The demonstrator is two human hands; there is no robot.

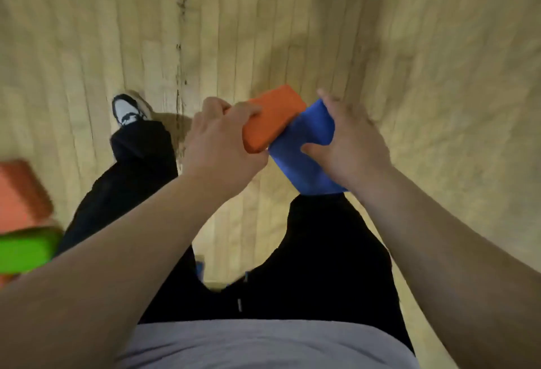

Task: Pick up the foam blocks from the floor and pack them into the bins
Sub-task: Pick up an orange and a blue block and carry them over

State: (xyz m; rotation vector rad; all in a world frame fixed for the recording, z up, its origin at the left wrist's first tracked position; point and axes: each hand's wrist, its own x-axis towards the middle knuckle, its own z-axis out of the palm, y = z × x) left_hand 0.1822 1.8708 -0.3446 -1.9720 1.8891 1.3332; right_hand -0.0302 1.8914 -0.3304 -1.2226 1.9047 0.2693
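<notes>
Blue block [304,146]: flat, rectangular, in the air above the wooden floor [409,46].
Right hand [348,146]: fingers curled round its far end.
Orange block [272,118]: overlapping the blue one.
Left hand [222,140]: gripping its near end.

Well left of the left hand [219,140], a blurred orange slab [20,193] and a green block [26,248] run off the edge of view; that hand hides the held orange block [272,116] at its near end, and the right hand [351,146] covers part of the blue block [289,163]

light: warm, even | shadows: soft on wooden floor [380,46] | blur: motion-smeared; edges bowed by wide lens
</notes>
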